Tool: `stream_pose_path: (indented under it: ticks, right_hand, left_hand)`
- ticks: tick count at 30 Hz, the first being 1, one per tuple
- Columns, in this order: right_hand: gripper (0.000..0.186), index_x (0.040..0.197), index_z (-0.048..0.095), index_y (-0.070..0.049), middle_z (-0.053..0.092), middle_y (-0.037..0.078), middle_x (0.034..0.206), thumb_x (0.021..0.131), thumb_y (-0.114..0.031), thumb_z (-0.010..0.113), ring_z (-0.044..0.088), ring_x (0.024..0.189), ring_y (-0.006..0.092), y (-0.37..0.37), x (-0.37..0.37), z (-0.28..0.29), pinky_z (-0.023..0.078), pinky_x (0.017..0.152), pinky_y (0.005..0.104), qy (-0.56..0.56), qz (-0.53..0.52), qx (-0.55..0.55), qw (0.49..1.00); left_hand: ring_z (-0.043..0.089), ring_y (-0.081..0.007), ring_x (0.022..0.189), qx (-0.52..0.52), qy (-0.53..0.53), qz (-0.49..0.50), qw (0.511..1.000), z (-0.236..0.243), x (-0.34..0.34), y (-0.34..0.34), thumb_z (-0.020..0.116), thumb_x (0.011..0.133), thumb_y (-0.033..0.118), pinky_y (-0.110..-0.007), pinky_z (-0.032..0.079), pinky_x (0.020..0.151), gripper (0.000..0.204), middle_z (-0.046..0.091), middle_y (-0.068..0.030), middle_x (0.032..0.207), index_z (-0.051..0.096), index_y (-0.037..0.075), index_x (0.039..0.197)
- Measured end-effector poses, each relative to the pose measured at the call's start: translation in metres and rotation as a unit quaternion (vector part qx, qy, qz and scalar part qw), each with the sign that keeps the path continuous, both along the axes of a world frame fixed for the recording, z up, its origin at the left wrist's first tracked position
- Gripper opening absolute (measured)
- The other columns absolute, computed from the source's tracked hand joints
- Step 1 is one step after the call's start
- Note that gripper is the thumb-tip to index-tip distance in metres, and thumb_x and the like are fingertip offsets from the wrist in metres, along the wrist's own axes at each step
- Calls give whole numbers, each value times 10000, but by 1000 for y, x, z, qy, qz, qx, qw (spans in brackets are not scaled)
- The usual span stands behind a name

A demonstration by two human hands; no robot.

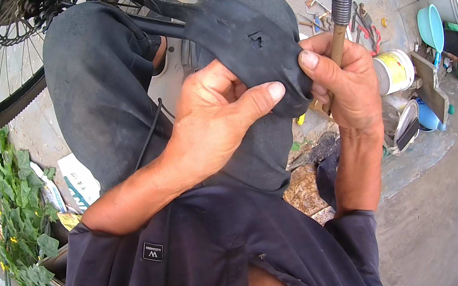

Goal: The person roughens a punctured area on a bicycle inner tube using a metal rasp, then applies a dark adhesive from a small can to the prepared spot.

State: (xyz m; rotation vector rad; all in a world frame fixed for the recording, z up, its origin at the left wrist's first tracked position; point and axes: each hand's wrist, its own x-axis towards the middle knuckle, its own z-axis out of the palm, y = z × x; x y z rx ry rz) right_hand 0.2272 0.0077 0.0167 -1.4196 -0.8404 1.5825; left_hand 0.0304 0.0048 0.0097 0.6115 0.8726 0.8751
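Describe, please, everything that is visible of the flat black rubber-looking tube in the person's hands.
The flat black rubber-looking tube is matte and lightly creased. A small, ragged dark hole shows in its wide part; farther up it narrows like a strap. It slants down to the right, in front of the dark-trousered right knee; whether they touch is unclear. The bare left hand pinches its lower edge; the bare right hand holds its right edge.

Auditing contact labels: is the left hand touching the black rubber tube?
Touching. The head view shows it: the left hand has its thumb laid over the near face of the black rubber tube, no gap visible.
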Motion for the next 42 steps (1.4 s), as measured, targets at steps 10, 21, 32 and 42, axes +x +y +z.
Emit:
stream_pose_path:
  ticks: [10,21,32,42]
  right_hand:
    - [213,1003,707,24,622,-3,681,917,-152,789,490,510,40,-6,2,-2,352,449,203,36,1,-5,999]
    - [343,1237,688,6,664,26,787,1044,-272,629,525,665,51,-6,28,15,401,582,210,-293,76,172,938]
    - [287,1145,731,-24,597,65,777,864,-81,752,564,690,205,19,29,38,451,652,331,-461,265,404,745]
    - [275,1068,739,-44,614,58,779,802,-91,788,558,694,236,24,61,36,453,648,355,-481,225,377,759]
  left_hand:
    - [651,-58,847,-10,7,-57,998,9,-4,9,697,935,19,-240,544,750,149,740,-15,957,744,-36,1064]
    - [660,-62,886,-2,14,-32,999,9,0,3,672,958,6,-257,563,793,156,741,-16,1001,737,-21,1097]
    - [634,-47,877,29,45,-71,996,4,-4,4,660,970,-3,-241,547,777,153,726,4,983,733,-13,1104]
    - [607,-29,829,6,10,-44,999,5,-2,2,650,974,2,-233,525,728,129,705,32,947,735,-12,1069]
